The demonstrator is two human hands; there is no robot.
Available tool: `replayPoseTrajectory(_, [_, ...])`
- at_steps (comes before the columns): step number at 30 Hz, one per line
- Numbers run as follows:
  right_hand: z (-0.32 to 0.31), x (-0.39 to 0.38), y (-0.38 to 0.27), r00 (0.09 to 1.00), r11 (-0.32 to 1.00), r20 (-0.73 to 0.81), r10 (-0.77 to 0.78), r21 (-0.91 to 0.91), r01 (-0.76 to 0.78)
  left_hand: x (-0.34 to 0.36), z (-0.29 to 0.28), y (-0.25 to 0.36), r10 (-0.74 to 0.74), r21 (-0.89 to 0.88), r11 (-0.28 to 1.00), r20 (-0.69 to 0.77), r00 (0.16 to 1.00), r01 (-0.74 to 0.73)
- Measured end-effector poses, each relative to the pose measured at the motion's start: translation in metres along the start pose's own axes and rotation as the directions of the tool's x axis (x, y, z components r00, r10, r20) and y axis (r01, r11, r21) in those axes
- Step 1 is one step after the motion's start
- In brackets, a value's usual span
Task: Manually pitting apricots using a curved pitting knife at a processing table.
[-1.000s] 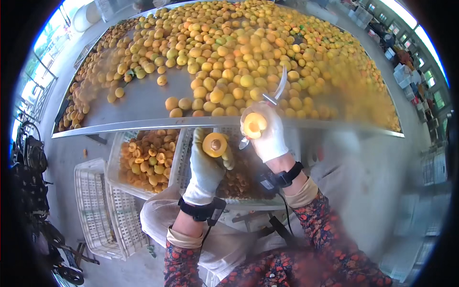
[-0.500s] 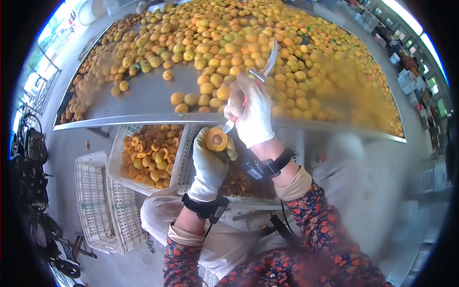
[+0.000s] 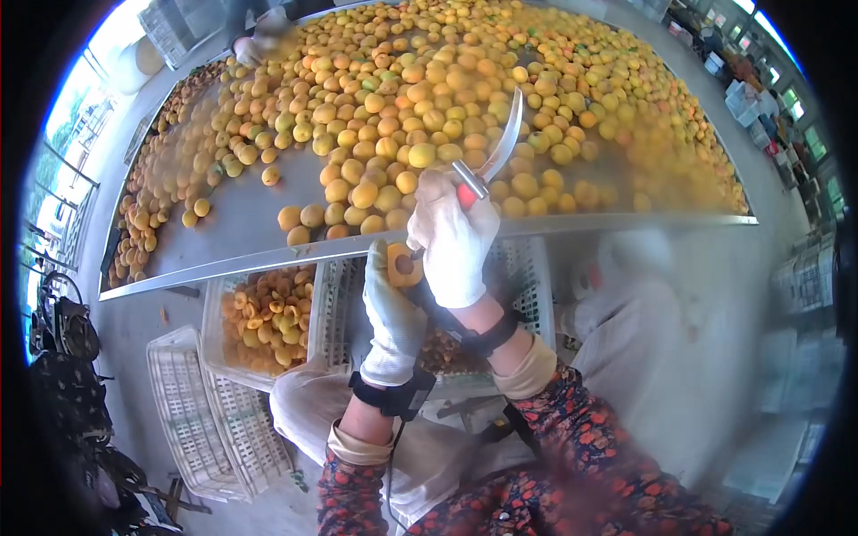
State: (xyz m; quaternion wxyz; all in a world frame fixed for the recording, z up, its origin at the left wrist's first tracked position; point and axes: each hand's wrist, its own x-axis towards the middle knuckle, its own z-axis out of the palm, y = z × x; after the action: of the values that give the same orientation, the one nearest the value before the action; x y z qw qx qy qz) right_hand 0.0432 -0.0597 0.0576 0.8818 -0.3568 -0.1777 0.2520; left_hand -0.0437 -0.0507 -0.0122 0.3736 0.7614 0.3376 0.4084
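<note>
The right hand (image 3: 454,239), gripping the curved knife (image 3: 500,147), now crosses over the left hand (image 3: 391,313), which pinches the cut fruit half (image 3: 404,265) lower, just below the table edge (image 3: 268,261).

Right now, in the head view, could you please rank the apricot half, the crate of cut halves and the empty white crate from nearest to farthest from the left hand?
1. Apricot half, in the left hand fingertips.
2. Crate of cut halves, left, under the table edge.
3. Empty white crate, lower left, on the floor.

Right hand (image 3: 456,246) grips curved knife (image 3: 500,147); left hand (image 3: 391,317) holds halved apricot (image 3: 402,265).
</note>
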Motion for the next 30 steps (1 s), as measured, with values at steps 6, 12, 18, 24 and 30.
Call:
replayPoseTrajectory(6, [-0.010, 0.018, 0.000, 0.990, 0.990, -0.100, 0.102, 0.107, -0.091, 0.024, 0.020, 0.001, -0.587, -0.873, 0.213, 0.244, 0.772, 0.438])
replayPoseTrajectory(12, [-0.003, 0.000, 0.007, 0.997, 0.997, -0.032, -0.067, 0.027, 0.067, 0.013, 0.036, -0.020, 0.034, 0.039, 0.999, -0.313, 0.949, -0.023])
replayPoseTrajectory(18, [-0.014, 0.016, -0.015, 0.981, 0.937, -0.025, 0.192, 0.301, -0.176, 0.017, 0.016, 0.017, -0.391, -0.693, 0.685, -0.090, 0.916, 0.224])
replayPoseTrajectory(24, [-0.023, 0.026, -0.007, 0.941, 0.841, 0.113, 0.319, 0.425, -0.336, 0.024, 0.004, 0.024, -0.445, -0.814, 0.372, 0.266, 0.855, 0.446])
replayPoseTrajectory(30, [-0.016, 0.037, -0.023, 0.960, 0.913, 0.054, 0.273, 0.298, -0.277, 0.033, 0.010, 0.035, -0.375, -0.880, 0.252, 0.294, 0.879, 0.401])
